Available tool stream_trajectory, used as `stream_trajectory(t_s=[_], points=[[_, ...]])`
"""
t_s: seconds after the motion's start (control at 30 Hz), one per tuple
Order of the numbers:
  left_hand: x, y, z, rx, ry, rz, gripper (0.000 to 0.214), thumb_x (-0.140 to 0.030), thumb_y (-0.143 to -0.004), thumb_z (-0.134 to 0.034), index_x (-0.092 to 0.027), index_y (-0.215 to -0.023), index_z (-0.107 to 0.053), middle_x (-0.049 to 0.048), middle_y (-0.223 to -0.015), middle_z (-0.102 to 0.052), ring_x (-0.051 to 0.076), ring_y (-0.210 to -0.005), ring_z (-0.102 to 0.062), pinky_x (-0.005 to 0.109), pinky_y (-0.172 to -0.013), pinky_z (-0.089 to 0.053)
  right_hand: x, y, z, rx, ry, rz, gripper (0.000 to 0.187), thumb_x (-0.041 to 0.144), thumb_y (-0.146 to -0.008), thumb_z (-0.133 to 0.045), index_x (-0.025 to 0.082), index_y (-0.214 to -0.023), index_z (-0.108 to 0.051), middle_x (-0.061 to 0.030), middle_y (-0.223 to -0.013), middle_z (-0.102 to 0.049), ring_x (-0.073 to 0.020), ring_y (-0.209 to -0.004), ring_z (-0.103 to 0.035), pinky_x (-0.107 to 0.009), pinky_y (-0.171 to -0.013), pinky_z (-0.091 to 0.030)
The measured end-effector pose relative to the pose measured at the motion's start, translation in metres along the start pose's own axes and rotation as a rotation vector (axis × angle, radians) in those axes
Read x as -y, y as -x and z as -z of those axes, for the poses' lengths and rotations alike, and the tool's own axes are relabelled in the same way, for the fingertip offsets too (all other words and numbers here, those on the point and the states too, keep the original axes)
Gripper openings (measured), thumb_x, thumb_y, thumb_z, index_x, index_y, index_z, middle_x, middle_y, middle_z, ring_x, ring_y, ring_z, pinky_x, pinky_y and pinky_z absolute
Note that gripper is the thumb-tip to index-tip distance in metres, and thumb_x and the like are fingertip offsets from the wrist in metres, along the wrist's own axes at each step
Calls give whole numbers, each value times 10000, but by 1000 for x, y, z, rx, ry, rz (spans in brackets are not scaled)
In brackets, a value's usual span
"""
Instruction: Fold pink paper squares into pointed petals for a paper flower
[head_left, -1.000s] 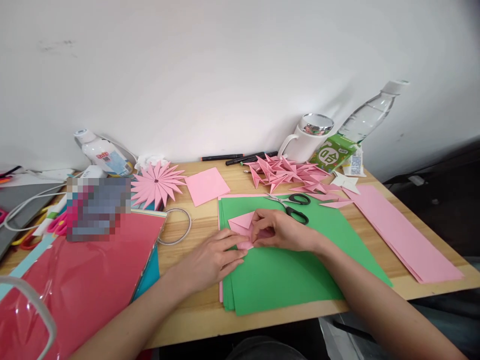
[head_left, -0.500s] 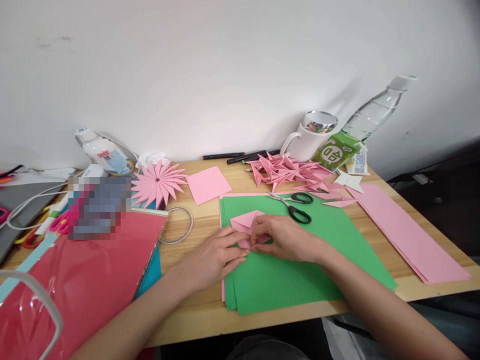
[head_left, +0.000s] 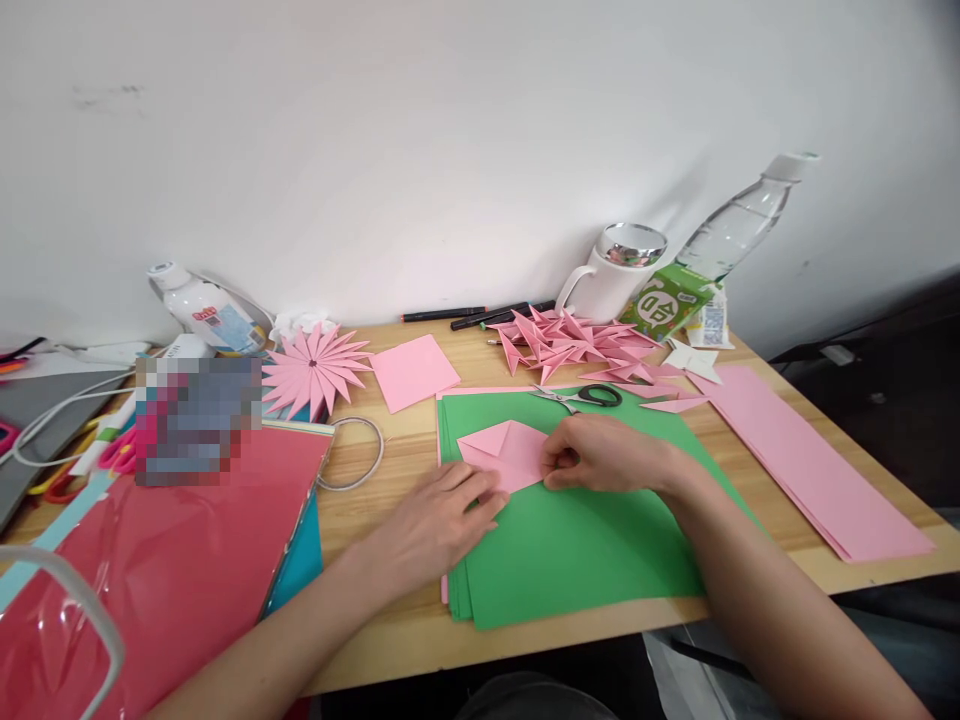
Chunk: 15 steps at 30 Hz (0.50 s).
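Observation:
A partly folded piece of pink paper (head_left: pixel 516 462) lies on a stack of green sheets (head_left: pixel 585 560), with a triangular flap folded along its top. My left hand (head_left: pixel 442 515) rests at its lower left edge, fingers stretched out over the paper. At the right corner, my right hand (head_left: pixel 611 455) has its thumb and fingers pinched together on the paper. Just behind that hand lie scissors (head_left: pixel 576 399) with black handles, one handle loop hidden by it.
Folded pink pieces (head_left: pixel 570 345) are heaped before a white mug (head_left: pixel 611 270). A pink pinwheel-shaped paper piece (head_left: pixel 313 368), pink square (head_left: pixel 415 372) and tape roll (head_left: pixel 351 484) lie left. Pink strips (head_left: pixel 817 465) lie right. A red sheet pack (head_left: pixel 195 540) covers the left side.
My right hand has moved right, from the paper's lower middle to its right corner, now covering part of the scissors. The paper's lower part now lies spread out. My left hand stays nearly in place.

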<state>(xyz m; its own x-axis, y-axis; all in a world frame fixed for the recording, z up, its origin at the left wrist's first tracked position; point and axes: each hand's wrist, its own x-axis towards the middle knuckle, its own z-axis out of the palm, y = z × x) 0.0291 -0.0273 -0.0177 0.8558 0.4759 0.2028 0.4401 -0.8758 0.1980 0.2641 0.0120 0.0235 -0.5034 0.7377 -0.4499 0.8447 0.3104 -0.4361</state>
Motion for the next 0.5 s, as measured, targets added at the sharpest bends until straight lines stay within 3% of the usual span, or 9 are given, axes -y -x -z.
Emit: stream_trajectory(t_s=[0.27, 0.43, 0.5], points=[[5, 3, 5, -48, 40, -52, 137, -215, -889, -507, -142, -822, -602, 95, -1156, -613, 223, -1069, -541, 364, -872, -491, -4, 0, -3, -48, -38, 74, 112, 232, -713, -605, 181, -626, -652, 21, -551, -573, -97, -508, -441, -229, -486, -272], [5, 4, 1, -84, -7, -46, 133, -209, -885, -513, -140, -790, -574, 108, -1115, -615, 228, -1032, -559, 368, -840, -503, -10, -2, -5, -67, -106, 154, 111, 237, -738, -585, 177, -654, -625, 40, -538, -507, -87, -499, -408, -216, -478, -275], [6, 5, -1, -115, -30, -62, 145, -223, -888, -509, -139, -783, -564, 102, -1087, -618, 230, -1024, -560, 378, -851, -501, -12, -4, -7, -139, -158, 217, 86, 221, -755, -564, 174, -711, -622, 31, -582, -513, -97, -528, -429, -214, -498, -315]])
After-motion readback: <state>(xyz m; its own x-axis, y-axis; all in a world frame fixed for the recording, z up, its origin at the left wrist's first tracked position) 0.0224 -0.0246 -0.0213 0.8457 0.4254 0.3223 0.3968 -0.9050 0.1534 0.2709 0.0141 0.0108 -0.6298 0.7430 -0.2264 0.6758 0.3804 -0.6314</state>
